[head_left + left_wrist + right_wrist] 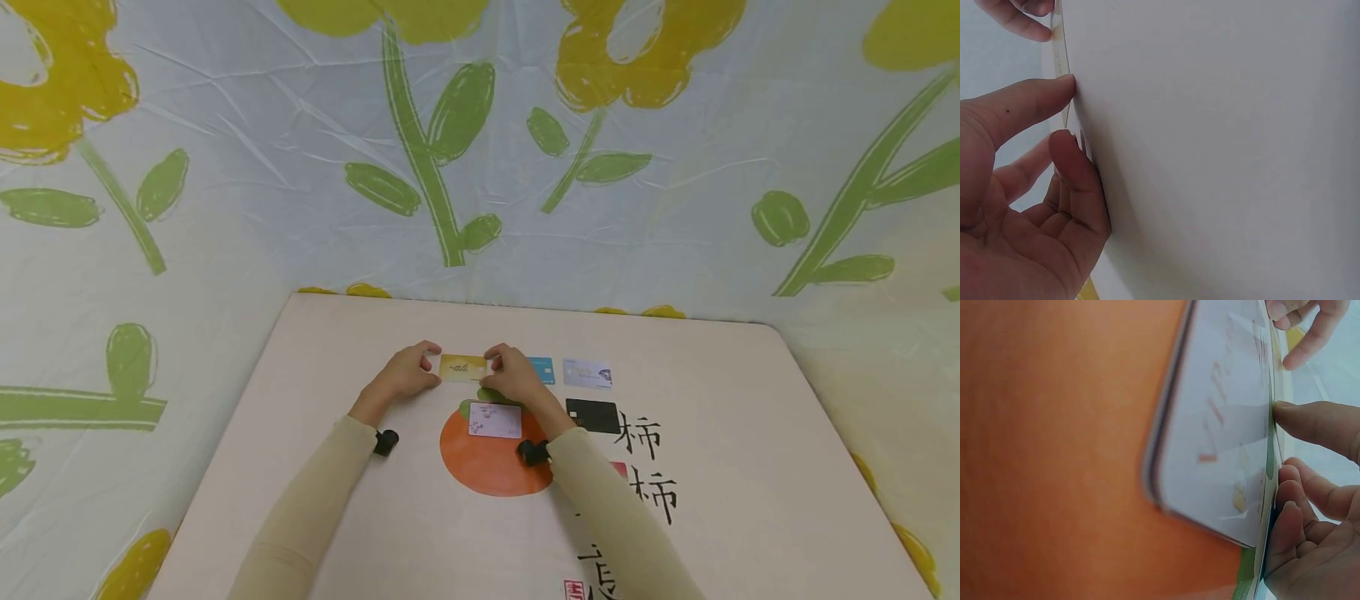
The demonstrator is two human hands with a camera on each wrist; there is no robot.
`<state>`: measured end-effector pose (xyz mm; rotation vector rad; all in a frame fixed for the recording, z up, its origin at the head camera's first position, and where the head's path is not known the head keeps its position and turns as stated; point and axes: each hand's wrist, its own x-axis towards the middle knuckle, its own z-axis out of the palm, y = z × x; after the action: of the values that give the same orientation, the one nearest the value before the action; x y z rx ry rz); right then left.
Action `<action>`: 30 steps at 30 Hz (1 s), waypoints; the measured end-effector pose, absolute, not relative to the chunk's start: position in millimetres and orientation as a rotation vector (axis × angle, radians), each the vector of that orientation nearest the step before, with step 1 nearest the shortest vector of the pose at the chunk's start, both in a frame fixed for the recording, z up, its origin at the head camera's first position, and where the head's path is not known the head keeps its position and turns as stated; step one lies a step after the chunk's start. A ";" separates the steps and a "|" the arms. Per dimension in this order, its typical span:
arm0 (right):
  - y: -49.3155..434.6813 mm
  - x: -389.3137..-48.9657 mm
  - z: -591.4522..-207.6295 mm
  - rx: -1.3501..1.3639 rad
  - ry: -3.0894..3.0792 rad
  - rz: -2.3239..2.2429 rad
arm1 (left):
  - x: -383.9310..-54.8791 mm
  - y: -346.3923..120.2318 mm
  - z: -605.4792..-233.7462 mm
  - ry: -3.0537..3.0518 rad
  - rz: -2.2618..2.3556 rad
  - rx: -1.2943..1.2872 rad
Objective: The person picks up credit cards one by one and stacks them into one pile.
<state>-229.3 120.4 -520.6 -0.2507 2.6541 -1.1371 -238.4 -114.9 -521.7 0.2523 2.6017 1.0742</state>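
A gold card (463, 367) lies flat at the middle of the table's far part, between both hands. My left hand (405, 372) holds its left end, index finger at the far corner and thumb at the near one. At the right end my right hand (516, 375) grips it the same way. Whether the card touches the table cannot be told. Just nearer lies a pale pink card (495, 420) with a flower print; its red lettering shows in the right wrist view. A blue card (542, 370) sits partly behind the right hand.
Right of the blue card are a silver-white card (587, 373) and, nearer, a black card (592, 415). A red card (619, 470) is mostly covered by the right forearm. The table mat (360, 517) bears an orange persimmon print and black characters. A flowered cloth (525, 250) hangs behind.
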 end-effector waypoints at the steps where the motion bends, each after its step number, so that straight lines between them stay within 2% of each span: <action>1: 120.1 -229.1 -520.7 -0.248 2.659 -1.128 | -238.2 -114.7 -521.4 2.603 1.073 0.257; 30: 118.1 -225.8 -514.0 -0.237 2.628 -1.193 | -238.2 -112.6 -522.1 2.633 1.083 0.289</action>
<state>-225.8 118.1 -514.0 -0.2373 2.6280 -1.1935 -238.2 -112.6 -522.1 0.2888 2.6331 1.0833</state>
